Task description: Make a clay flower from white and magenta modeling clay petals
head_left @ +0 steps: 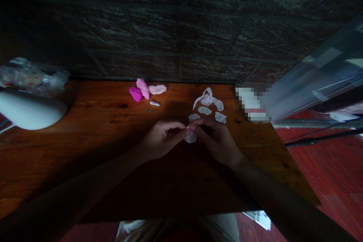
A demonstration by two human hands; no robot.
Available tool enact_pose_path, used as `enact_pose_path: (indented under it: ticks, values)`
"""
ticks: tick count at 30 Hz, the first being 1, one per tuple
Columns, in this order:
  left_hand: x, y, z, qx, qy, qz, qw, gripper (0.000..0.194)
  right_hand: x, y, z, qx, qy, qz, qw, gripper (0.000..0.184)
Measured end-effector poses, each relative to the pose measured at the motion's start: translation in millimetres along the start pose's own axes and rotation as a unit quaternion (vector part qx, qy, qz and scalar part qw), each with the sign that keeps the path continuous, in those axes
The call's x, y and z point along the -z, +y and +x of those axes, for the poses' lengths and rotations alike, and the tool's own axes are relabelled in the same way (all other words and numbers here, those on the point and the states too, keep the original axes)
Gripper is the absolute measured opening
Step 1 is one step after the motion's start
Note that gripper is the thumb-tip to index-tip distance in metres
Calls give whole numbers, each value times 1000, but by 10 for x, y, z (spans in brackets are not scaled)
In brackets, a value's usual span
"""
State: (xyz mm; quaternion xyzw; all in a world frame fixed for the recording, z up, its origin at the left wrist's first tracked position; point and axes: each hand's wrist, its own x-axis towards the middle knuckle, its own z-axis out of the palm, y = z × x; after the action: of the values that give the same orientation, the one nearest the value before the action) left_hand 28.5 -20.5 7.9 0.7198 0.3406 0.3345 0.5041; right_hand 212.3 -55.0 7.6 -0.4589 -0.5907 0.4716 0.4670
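Note:
My left hand [163, 138] and my right hand [217, 140] meet over the wooden table. Between their thumbs and fingertips they pinch a thin, pale flat piece of clay [190, 138], which hangs below the fingers. Just beyond the fingertips lies a pale flat piece [194, 117]. Farther back are an oval pale piece [204, 110], a crinkled one [220, 117] and a curved group of pale strips [208, 99]. To the left sit a magenta clay lump [135, 93], a pink one [143, 88], a light pink one [157, 89] and a small white stick-like piece [154, 103].
A dark stone-tiled wall [159, 30] rises behind the wooden table [113, 128]. At left are a white lamp-like object [34, 109] and crumpled clear plastic [34, 77]. A blurred-out pale item [252, 104] lies at right beside a glass panel [306, 72].

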Motion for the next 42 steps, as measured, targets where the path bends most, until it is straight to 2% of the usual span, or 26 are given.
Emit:
enact_pose_path:
  ticks: [4, 13, 21, 26, 30, 32, 36, 42]
  values:
    - [-1, 3, 6, 7, 2, -5, 1000, 17, -3, 8, 2, -3, 20, 13, 1000, 18]
    - [6, 11, -9, 15, 15, -19, 1000, 15, 11, 30, -3, -28, 21, 31, 999, 13]
    - [31, -15, 10, 12, 21, -35, 999, 15, 65, -32, -20, -87, -12, 53, 995, 20]
    - [20, -25, -8, 62, -2, -58, 996, 22, 63, -1, -12, -72, 3, 53, 996, 17]
    - [24, -54, -3, 99, -38, -111, 988, 23, 52, 18, 5, -92, 49, 86, 991, 21]
    - [33, -53, 9, 107, -46, -129, 985, 19, 46, 22, 10, -98, 47, 101, 989, 23]
    - [49, -37, 25, 117, -31, -157, 980, 16, 40, 34, 11, -75, 13, 120, 990, 28]
    - [26, -11, 13, 140, -2, -189, 972, 27, 37, 42, 7, -63, 8, 87, 994, 22]
